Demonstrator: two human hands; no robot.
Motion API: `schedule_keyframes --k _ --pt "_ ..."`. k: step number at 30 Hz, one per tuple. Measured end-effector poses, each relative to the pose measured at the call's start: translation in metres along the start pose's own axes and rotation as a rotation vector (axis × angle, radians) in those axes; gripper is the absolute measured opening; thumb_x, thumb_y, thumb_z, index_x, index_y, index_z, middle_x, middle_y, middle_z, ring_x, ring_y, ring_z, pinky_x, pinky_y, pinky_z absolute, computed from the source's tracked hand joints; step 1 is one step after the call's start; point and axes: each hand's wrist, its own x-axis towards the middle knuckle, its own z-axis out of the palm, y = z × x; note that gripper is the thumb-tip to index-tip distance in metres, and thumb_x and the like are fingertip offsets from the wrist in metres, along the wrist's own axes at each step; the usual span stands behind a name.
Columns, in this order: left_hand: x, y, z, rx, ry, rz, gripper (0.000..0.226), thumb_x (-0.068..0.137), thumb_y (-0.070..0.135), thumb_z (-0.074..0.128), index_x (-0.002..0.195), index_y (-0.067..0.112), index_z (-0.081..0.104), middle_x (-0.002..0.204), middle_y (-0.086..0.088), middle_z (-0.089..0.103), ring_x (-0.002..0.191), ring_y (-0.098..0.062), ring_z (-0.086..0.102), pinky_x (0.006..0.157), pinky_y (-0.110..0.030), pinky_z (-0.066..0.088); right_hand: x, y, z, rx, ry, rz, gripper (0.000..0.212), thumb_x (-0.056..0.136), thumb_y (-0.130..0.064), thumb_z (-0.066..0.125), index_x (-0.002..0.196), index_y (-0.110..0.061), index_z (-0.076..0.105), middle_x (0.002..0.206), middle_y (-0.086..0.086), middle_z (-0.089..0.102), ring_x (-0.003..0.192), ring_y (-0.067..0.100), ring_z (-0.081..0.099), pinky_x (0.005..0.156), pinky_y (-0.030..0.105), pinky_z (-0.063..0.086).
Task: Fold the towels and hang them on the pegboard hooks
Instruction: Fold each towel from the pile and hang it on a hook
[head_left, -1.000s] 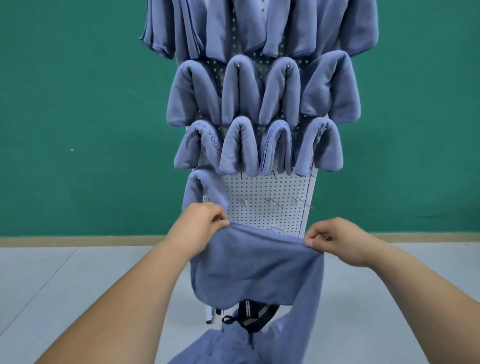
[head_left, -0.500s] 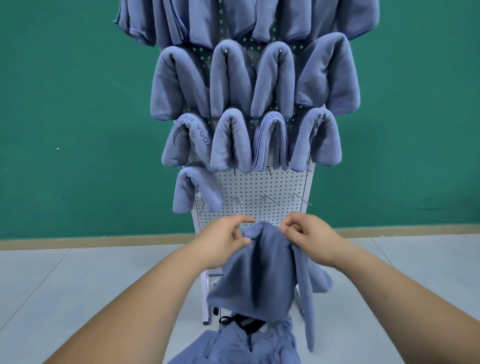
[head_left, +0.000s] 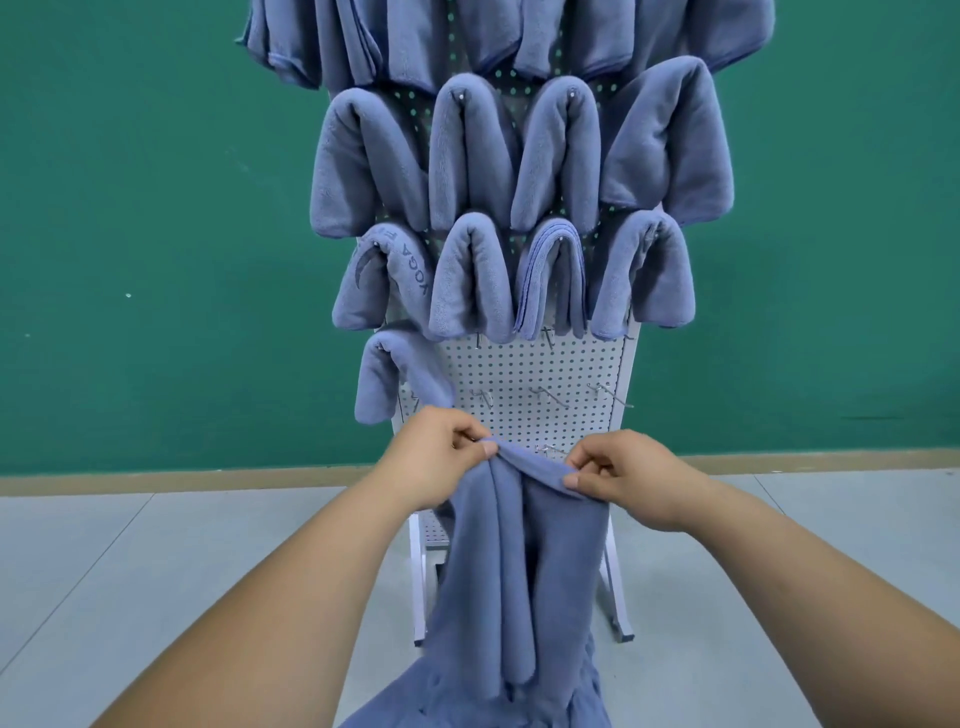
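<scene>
Towel (head_left: 524, 545), blue-grey, hangs in the lower centre of the frame. The left hand (head_left: 441, 457) and the right hand (head_left: 623, 475) each pinch its top edge, fingers curled onto the cloth. It falls in long vertical folds toward a pile (head_left: 467, 696) of more blue cloth at the bottom edge.

Behind it stands the pegboard (head_left: 524, 374), its upper rows filled with hung towels (head_left: 467, 156). The lowest of these hangs at the left, just above the left hand. Bare hooks (head_left: 605, 392) show to its right.

The step in hand appears to be folding: the towel is narrowed to a strip and not yet on a hook. The next move likely calls for doubling the strip, then lifting its fold over a free hook beside the lowest hung towel.

A second earlier the hands held the towel stretched wide. Now they are close together and the cloth hangs long and narrow.
</scene>
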Motion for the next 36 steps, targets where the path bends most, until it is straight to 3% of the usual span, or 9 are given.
schedule_keyframes --k 6,12,17,21,25,28,31,33,36 --pt "-0.001 -0.031 -0.029 0.065 0.128 -0.17 0.012 0.093 0.029 0.078 0.082 0.025 0.075 0.076 0.003 0.074 0.064 -0.012 0.061 0.054 -0.022 0.043 -0.012 0.023 -0.027 -0.12 0.139 0.072 0.012 0.095 -0.032 0.075 0.083 -0.029 0.072 0.068 -0.013 0.068 0.061 0.005 0.055 0.063 0.023 0.048" --pt "0.002 -0.059 -0.04 0.19 0.22 -0.299 0.009 0.093 0.028 0.078 0.085 0.023 0.078 0.077 0.007 0.074 0.073 -0.016 0.067 0.061 -0.026 0.048 -0.02 0.049 -0.04 -0.313 0.221 0.193 0.013 0.092 -0.033 0.076 0.079 -0.033 0.071 0.07 -0.011 0.072 0.072 0.012 0.066 0.067 0.033 0.055" --pt "0.002 -0.061 -0.031 0.228 0.198 -0.348 0.015 0.095 0.025 0.074 0.084 0.016 0.077 0.068 0.002 0.068 0.062 -0.025 0.06 0.064 -0.033 0.056 -0.018 0.056 -0.04 -0.337 0.273 0.274 0.018 0.093 -0.04 0.074 0.08 -0.03 0.068 0.068 -0.007 0.069 0.073 0.016 0.064 0.069 0.035 0.056" --pt "-0.002 -0.061 -0.02 -0.012 0.036 -0.396 0.002 0.093 0.017 0.073 0.093 0.018 0.075 0.068 0.0 0.062 0.056 -0.025 0.055 0.059 -0.039 0.057 -0.012 0.046 -0.032 0.0 0.281 0.245 0.012 0.094 -0.033 0.074 0.087 -0.024 0.069 0.053 -0.005 0.052 0.051 0.016 0.043 0.054 0.028 0.037" --pt "-0.006 -0.05 -0.013 -0.267 -0.118 -0.384 0.019 0.094 0.007 0.071 0.11 0.019 0.072 0.091 -0.012 0.07 0.073 -0.021 0.06 0.064 -0.032 0.058 -0.017 0.015 -0.026 0.349 0.165 0.152 0.007 0.098 -0.027 0.073 0.093 -0.024 0.076 0.068 0.006 0.056 0.067 0.019 0.04 0.063 0.032 0.035" --pt "-0.007 -0.033 -0.011 -0.384 -0.159 -0.341 0.022 0.096 0.008 0.072 0.114 0.021 0.071 0.086 -0.002 0.07 0.077 -0.015 0.061 0.077 -0.036 0.061 -0.018 -0.008 -0.022 0.414 0.043 0.123 0.017 0.1 -0.013 0.067 0.102 -0.023 0.081 0.082 0.001 0.075 0.074 0.012 0.061 0.069 0.03 0.052" --pt "-0.009 -0.019 -0.007 -0.446 -0.189 -0.287 0.025 0.095 0.007 0.073 0.116 0.022 0.073 0.085 0.003 0.071 0.077 -0.011 0.062 0.081 -0.036 0.06 -0.019 -0.022 -0.018 0.433 -0.057 0.069 0.035 0.094 0.001 0.064 0.111 -0.025 0.081 0.095 0.001 0.077 0.083 0.008 0.068 0.076 0.025 0.054" --pt "-0.012 -0.008 -0.003 -0.466 -0.201 -0.238 0.025 0.094 0.008 0.076 0.115 0.021 0.073 0.085 0.004 0.072 0.076 -0.01 0.063 0.076 -0.031 0.058 -0.018 -0.029 -0.013 0.389 -0.03 0.017 0.03 0.09 -0.003 0.076 0.108 -0.026 0.081 0.091 -0.002 0.076 0.08 0.007 0.067 0.077 0.02 0.053" --pt "-0.016 0.008 0.005 -0.53 -0.187 -0.192 0.026 0.09 0.008 0.081 0.112 0.017 0.074 0.089 -0.004 0.074 0.075 -0.011 0.066 0.07 -0.025 0.056 -0.014 -0.034 -0.001 0.191 0.07 -0.063 0.013 0.084 -0.023 0.088 0.092 -0.032 0.081 0.082 -0.005 0.077 0.074 0.009 0.068 0.076 0.026 0.058"
